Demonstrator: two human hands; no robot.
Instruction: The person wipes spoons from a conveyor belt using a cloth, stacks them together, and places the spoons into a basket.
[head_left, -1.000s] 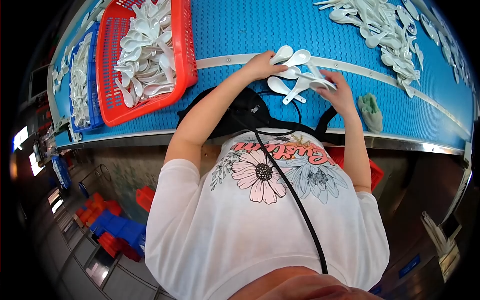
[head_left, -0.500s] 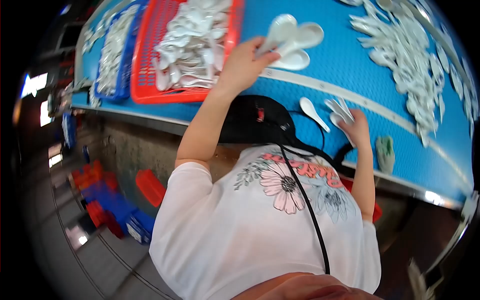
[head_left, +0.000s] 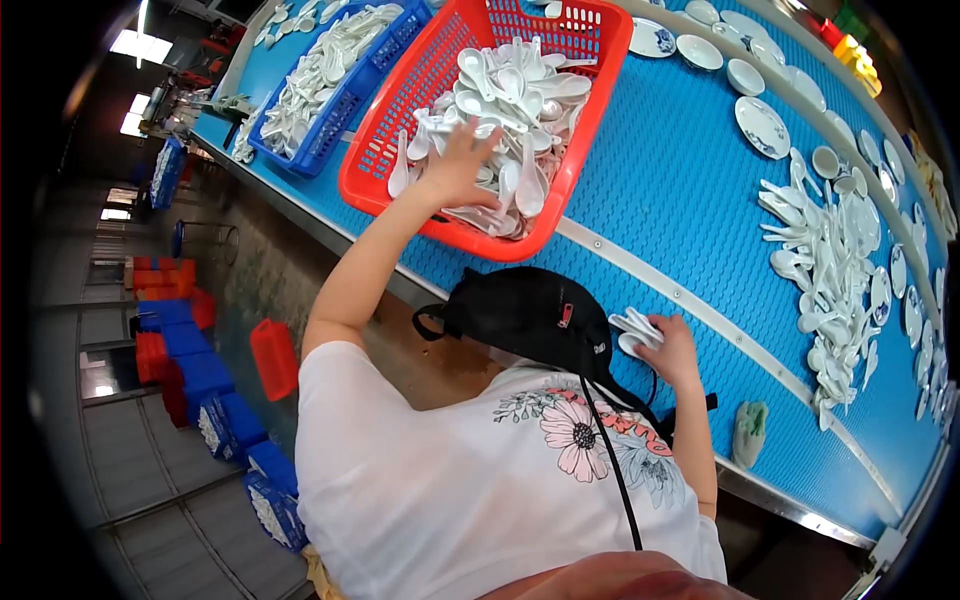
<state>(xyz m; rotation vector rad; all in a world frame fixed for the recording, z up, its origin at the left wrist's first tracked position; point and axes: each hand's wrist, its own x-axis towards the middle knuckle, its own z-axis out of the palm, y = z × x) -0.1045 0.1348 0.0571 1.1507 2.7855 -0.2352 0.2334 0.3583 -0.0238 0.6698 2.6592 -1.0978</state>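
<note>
My left hand [head_left: 462, 170] is over the near left part of a red plastic basket [head_left: 492, 247], its fingers spread and nothing gripped in them. White ceramic soup spoons [head_left: 510, 85] lie heaped in this basket, some right by my fingertips. On the right, my right hand [head_left: 678, 352] is closed around a small bunch of white spoons [head_left: 634, 326], low over the blue textured belt [head_left: 670, 170]. How many it holds is hard to make out. A black bag [head_left: 530, 315] sits between my two arms at the belt's near edge.
A blue basket [head_left: 310, 160] of spoons stands left of the red one. More spoons [head_left: 830, 290] lie piled on the right, near patterned plates [head_left: 762, 128] and bowls [head_left: 745, 77]. A greenish cloth-like bundle [head_left: 749, 434] lies at the near edge. Stacked crates [head_left: 200, 360] stand on the floor.
My left hand has moved left from above the belt to the red basket and let go of its large spoons. My right hand still grips its bunch. The camera view has shifted.
</note>
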